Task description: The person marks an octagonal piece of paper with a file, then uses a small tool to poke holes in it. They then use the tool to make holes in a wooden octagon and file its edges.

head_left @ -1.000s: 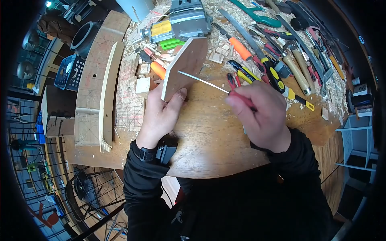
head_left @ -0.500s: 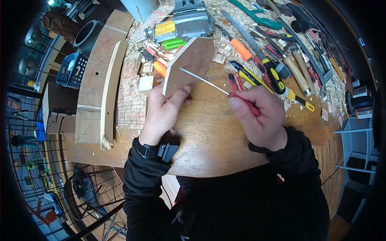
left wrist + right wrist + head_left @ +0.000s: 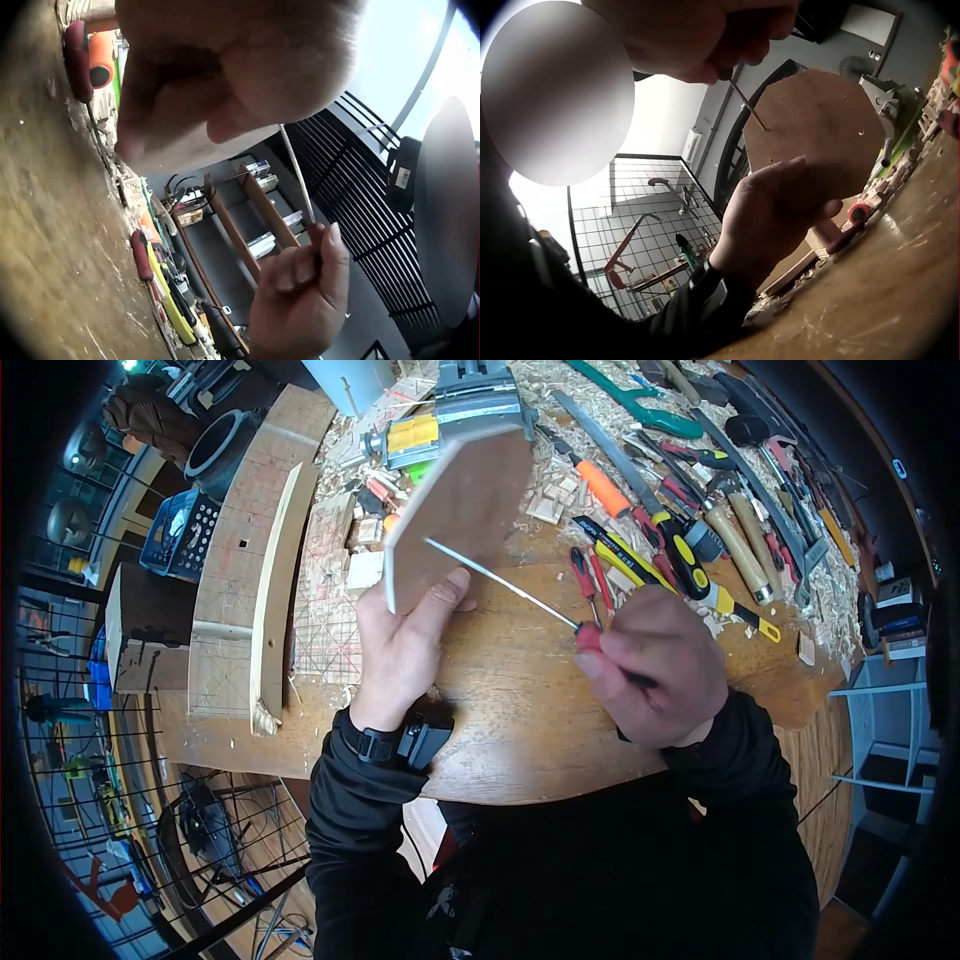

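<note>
An octagonal wooden board (image 3: 455, 505) stands tilted on edge above the bench, its lower edge gripped by the left hand (image 3: 402, 645), thumb across the near face. The right hand (image 3: 660, 670) holds a red-handled screwdriver (image 3: 505, 584), whose thin shaft reaches to the board's face near its left side. In the right wrist view the tip meets the board (image 3: 817, 127) near one edge, and several small holes show in that face. The left wrist view shows the right hand (image 3: 300, 292) with its fingers curled round the red handle; the board is mostly hidden there.
A vise (image 3: 480, 405) stands at the back among wood shavings. Chisels, files and a yellow knife (image 3: 620, 555) lie at the right; long wooden pieces (image 3: 275, 600) and a marked board (image 3: 325, 640) lie at the left. Small wood blocks (image 3: 365, 571) are beside the left hand.
The board has turned and moved slightly left and up-frame with the left hand. The right hand and screwdriver handle have shifted slightly right and down, the shaft still at the board's face.
</note>
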A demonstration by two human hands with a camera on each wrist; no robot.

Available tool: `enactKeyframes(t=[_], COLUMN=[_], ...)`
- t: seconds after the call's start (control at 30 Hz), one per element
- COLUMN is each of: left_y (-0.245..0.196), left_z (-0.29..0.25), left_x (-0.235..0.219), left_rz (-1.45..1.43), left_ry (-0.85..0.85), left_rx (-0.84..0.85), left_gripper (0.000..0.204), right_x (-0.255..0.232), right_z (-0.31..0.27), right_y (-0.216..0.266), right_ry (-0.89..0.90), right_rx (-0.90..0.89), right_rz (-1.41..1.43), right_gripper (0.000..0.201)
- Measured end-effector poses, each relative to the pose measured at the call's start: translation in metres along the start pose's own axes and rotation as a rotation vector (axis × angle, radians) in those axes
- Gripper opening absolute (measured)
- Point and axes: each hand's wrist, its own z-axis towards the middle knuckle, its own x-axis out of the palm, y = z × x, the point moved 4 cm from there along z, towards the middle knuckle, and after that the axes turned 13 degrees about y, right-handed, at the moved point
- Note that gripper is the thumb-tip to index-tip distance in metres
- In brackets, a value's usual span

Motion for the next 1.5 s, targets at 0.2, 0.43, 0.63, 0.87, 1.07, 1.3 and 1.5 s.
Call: enactKeyframes(t=[0.2,0.43,0.63,0.87,1.07,1.3,1.5], left_y=[-0.013,0.003,0.008,0.007,0.008,0.004,-0.001], left_z=[0.006,0.007,0.007,0.007,0.005,0.003,0.001], left_x=[-0.031,-0.033,-0.031,-0.029,-0.028,-0.021,-0.016], left_rz=[-0.258,-0.544,-0.63,-0.626,-0.557,-0.416,-0.319], left_ry=[-0.176,-0.077,-0.046,-0.057,-0.071,-0.051,-0.065], left_rx=[0.167,0.159,0.133,0.128,0.103,0.113,0.145], left_gripper=[0.031,0.041,0.046,0.048,0.049,0.044,0.033], right_x=[-0.002,0.003,0.004,0.005,0.006,0.011,0.016], right_z=[-0.001,-0.001,-0.001,-0.002,0.001,0.002,-0.001], right_y=[-0.005,-0.012,-0.015,-0.016,-0.016,-0.015,-0.017], right_ry=[-0.07,-0.103,-0.088,-0.11,-0.079,0.057,0.084], right_rx=[-0.066,0.086,0.123,0.092,0.079,0.133,0.219], right_rz=[0.054,0.05,0.035,0.051,0.007,-0.068,-0.059], right_gripper=[0.023,0.021,0.018,0.018,0.02,0.022,0.025])
